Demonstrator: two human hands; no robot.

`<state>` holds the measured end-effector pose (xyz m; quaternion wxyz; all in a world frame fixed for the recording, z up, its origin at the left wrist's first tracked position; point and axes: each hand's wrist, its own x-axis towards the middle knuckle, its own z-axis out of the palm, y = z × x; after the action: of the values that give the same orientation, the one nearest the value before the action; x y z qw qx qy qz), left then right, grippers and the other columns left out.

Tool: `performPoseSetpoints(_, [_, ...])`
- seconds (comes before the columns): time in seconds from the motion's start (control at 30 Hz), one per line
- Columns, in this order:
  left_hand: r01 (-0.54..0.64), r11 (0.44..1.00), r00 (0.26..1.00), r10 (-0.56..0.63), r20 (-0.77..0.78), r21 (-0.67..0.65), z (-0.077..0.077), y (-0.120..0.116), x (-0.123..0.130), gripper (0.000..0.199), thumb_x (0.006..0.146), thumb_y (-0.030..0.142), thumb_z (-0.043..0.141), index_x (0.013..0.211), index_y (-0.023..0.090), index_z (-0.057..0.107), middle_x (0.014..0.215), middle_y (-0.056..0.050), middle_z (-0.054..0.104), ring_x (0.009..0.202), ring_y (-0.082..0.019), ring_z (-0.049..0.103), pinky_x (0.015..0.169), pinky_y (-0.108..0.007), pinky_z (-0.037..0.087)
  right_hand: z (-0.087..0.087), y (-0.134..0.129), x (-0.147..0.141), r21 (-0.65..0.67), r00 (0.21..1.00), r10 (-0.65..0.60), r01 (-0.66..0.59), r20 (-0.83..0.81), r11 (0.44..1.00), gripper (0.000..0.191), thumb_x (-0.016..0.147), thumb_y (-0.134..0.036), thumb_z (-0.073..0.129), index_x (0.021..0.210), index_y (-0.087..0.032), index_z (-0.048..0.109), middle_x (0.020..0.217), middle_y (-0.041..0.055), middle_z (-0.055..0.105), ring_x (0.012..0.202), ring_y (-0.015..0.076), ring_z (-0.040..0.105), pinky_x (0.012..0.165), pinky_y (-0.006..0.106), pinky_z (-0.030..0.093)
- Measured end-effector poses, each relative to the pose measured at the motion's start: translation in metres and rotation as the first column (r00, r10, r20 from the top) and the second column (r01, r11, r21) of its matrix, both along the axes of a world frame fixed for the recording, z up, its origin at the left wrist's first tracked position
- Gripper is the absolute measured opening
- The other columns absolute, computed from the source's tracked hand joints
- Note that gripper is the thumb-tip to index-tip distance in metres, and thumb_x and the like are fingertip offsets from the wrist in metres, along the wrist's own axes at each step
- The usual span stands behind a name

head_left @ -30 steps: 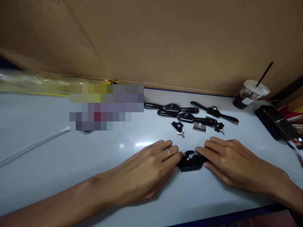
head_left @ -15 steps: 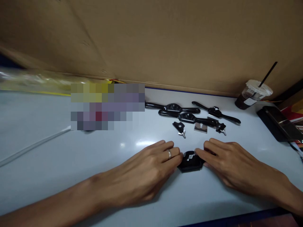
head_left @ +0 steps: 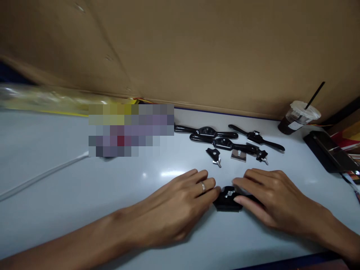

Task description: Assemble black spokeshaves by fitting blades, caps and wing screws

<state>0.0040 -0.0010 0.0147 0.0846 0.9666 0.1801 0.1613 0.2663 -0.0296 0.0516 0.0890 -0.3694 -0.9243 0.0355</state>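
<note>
A black spokeshave (head_left: pixel 228 202) with a silver thumbscrew lies low over the table between my hands. My left hand (head_left: pixel 194 198), a ring on one finger, is closed round its left side and hides that handle. My right hand (head_left: pixel 270 191) grips the other side, thumb and forefinger against the body near the screw. Beyond them lie two black spokeshave bodies, a rear one (head_left: pixel 206 132) and a nearer one (head_left: pixel 223 143). A loose cap with a wing screw (head_left: pixel 214 155), a flat metal blade (head_left: pixel 238 155) and another cap with a screw (head_left: pixel 262 155) lie before these.
A third spokeshave (head_left: pixel 254 137) lies at the back right. Farther right stand a lidded plastic cup (head_left: pixel 298 116) with a straw and a dark phone-like device (head_left: pixel 334 152). A white cable (head_left: pixel 45 174) crosses the left side toward a blurred-out patch. Cardboard (head_left: pixel 197 52) walls the back.
My right thumb has come forward onto the near side of the spokeshave's body. The fingers of my left hand stay closed on it. The view has shifted slightly.
</note>
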Motion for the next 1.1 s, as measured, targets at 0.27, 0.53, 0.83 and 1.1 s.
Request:
performPoseSetpoints(0.27, [-0.123,0.992,0.992,0.122,0.041,0.009,-0.004,-0.011,0.007,0.017,0.104,0.029,0.054,0.111,0.015,0.06,0.09,-0.006,0.067,0.08,-0.025,0.06,0.073,-0.039,0.05,-0.02,0.003,-0.017,0.249,0.985,0.084,-0.045,-0.149,0.967,0.037,0.11,-0.023,0.045,0.077,-0.017,0.062,0.071,0.0006,0.058,0.064,0.0164,0.051,0.059,0.032,0.038])
performPoseSetpoints(0.53, [-0.144,0.983,0.988,0.15,0.045,-0.118,-0.006,-0.012,0.011,0.021,0.102,0.036,0.064,0.112,0.018,0.061,0.088,-0.003,0.069,0.077,-0.025,0.062,0.069,-0.038,0.051,-0.024,0.002,-0.022,0.293,0.979,0.109,-0.053,-0.175,0.954,0.036,0.109,-0.024,0.049,0.076,-0.018,0.061,0.07,0.0006,0.057,0.066,0.0167,0.049,0.06,0.032,0.038])
performPoseSetpoints(0.83, [-0.149,0.974,0.982,0.165,0.091,-0.17,-0.012,-0.016,0.013,0.011,0.101,0.029,0.064,0.101,0.019,0.059,0.084,-0.002,0.067,0.073,-0.023,0.059,0.069,-0.039,0.051,-0.03,0.0,-0.027,0.332,0.987,0.108,-0.062,-0.121,0.941,0.037,0.109,-0.02,0.048,0.073,-0.018,0.058,0.067,0.0,0.051,0.065,0.0175,0.044,0.056,0.035,0.033])
performPoseSetpoints(1.1, [-0.142,0.977,0.982,0.159,0.099,-0.159,-0.01,-0.015,0.012,0.015,0.106,0.031,0.055,0.107,0.017,0.061,0.086,-0.003,0.068,0.074,-0.023,0.061,0.071,-0.04,0.053,-0.033,-0.008,-0.033,0.377,0.995,0.046,-0.009,-0.091,0.926,0.035,0.106,-0.016,0.049,0.072,-0.02,0.057,0.065,0.0001,0.052,0.062,0.018,0.043,0.057,0.036,0.032])
